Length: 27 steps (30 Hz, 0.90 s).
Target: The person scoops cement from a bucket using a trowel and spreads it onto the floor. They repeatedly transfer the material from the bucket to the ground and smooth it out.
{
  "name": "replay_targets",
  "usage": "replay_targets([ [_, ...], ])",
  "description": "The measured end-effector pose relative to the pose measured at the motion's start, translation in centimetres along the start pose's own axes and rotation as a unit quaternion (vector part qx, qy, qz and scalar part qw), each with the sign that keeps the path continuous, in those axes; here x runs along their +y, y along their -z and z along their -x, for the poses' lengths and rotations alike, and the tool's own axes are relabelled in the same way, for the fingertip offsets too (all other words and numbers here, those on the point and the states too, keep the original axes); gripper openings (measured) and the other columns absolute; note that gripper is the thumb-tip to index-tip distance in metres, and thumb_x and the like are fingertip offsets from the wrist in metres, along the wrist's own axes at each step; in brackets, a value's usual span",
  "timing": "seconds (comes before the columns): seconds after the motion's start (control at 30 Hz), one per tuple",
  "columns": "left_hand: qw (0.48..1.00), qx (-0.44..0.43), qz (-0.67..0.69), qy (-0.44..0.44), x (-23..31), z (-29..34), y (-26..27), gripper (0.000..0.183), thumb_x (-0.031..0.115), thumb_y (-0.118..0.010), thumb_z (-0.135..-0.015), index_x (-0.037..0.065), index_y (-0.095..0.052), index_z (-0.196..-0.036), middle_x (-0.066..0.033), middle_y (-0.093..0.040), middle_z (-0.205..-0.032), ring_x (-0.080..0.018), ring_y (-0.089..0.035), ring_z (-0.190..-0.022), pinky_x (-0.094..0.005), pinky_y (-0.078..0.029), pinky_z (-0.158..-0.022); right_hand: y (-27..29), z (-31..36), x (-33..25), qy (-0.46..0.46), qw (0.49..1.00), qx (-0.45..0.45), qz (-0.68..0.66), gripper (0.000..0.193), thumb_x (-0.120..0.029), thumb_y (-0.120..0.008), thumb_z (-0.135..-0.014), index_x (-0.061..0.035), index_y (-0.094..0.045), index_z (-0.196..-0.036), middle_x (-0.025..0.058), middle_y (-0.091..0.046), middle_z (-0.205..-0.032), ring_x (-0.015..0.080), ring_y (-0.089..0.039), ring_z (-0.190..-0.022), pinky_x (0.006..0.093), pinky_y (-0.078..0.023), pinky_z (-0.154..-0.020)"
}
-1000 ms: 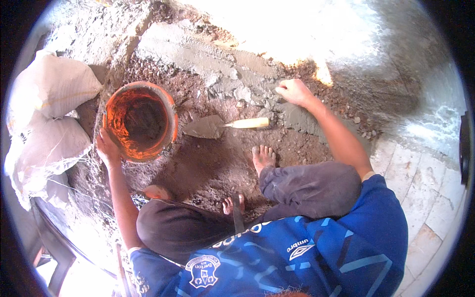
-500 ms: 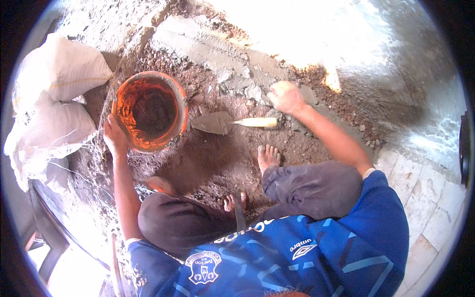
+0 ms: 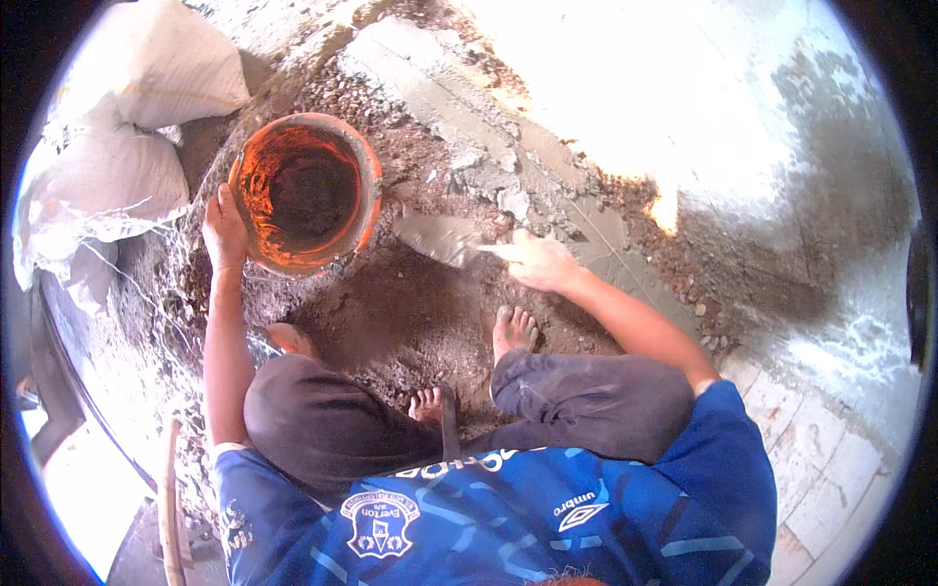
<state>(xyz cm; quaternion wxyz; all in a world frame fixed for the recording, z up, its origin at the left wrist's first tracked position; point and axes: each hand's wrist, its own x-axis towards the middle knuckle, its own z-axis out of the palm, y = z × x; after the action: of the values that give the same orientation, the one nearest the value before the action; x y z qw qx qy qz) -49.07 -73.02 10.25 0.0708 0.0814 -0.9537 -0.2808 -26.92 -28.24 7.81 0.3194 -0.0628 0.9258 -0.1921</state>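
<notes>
My left hand (image 3: 225, 232) is closed on the left rim of an orange bucket (image 3: 369, 210). The bucket tilts so that its inside faces me, with dark residue coating the bottom and walls. In my right hand (image 3: 540, 262) is the pale handle of a trowel, its fingers wrapped round it. The trowel's grey blade (image 3: 437, 238) points left toward the bucket, just over the dirt, and is slightly blurred. Beyond my right hand runs a strip of wet grey mortar (image 3: 547, 146) with a ragged near edge.
Filled white sacks (image 3: 147, 78) are piled at the far left, with loose threads hanging down. My bare feet (image 3: 513, 330) rest on the loose soil between bucket and body. Pale tiles (image 3: 811, 439) lie at the right. A wooden stick (image 3: 170, 498) stands at the lower left.
My right hand has come down from the mortar strip and taken hold of the trowel that lay on the dirt. My left hand stays on the bucket. The whole view has shifted slightly.
</notes>
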Motion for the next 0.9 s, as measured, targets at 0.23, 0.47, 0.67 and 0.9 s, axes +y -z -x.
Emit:
replay_targets([
  [0.23, 0.977, 0.005, -0.068, 0.200, -6.1, 0.5, 3.7, 0.067, 0.056, -0.037, -0.094, -0.006, -0.062, -0.102, -0.0285, -0.063, -0.095, -0.0429, -0.060, -0.091, -0.0482, -0.044, -0.080, 5.4, 0.1, 4.9, -0.168, 0.984, 0.051, 0.032, 0.037, -0.044, -0.044, -0.094, -0.0120, -0.054, -0.109, 0.0141, -0.061, -0.078, 0.0350, -0.064, -0.069, 0.0471, -0.052, -0.061],
  [0.47, 0.983, 0.036, -0.115, 0.140, -6.0, 2.1, 3.5, 0.060, 0.056, -0.040, -0.093, -0.001, -0.059, -0.087, -0.0272, -0.062, -0.085, -0.0452, -0.058, -0.082, -0.0515, -0.043, -0.074, 11.3, -13.2, 1.5, -0.023, 0.989, 0.141, 0.040, 0.044, -0.037, -0.031, -0.099, -0.0048, -0.051, -0.122, 0.0190, -0.065, -0.089, 0.0329, -0.065, -0.079, 0.0456, -0.050, -0.068],
  [0.67, 0.985, 0.061, -0.114, 0.110, -7.6, 3.3, 2.8, 0.061, 0.055, -0.041, -0.093, -0.002, -0.059, -0.082, -0.0278, -0.061, -0.083, -0.0464, -0.057, -0.078, -0.0536, -0.042, -0.071, 14.1, -24.5, 0.0, -0.069, 0.968, 0.178, 0.166, 0.041, -0.025, -0.032, -0.095, -0.0009, -0.053, -0.121, 0.0206, -0.064, -0.099, 0.0299, -0.065, -0.093, 0.0445, -0.050, -0.081],
  [0.9, 0.980, 0.047, -0.147, 0.122, -8.4, 3.1, 2.6, 0.059, 0.054, -0.039, -0.094, -0.001, -0.060, -0.087, -0.0291, -0.061, -0.086, -0.0475, -0.058, -0.083, -0.0550, -0.042, -0.075, 18.0, -28.6, 1.7, -0.150, 0.965, 0.213, 0.015, 0.044, -0.031, -0.034, -0.092, -0.0060, -0.055, -0.120, 0.0187, -0.059, -0.120, 0.0367, -0.058, -0.108, 0.0463, -0.044, -0.094],
])
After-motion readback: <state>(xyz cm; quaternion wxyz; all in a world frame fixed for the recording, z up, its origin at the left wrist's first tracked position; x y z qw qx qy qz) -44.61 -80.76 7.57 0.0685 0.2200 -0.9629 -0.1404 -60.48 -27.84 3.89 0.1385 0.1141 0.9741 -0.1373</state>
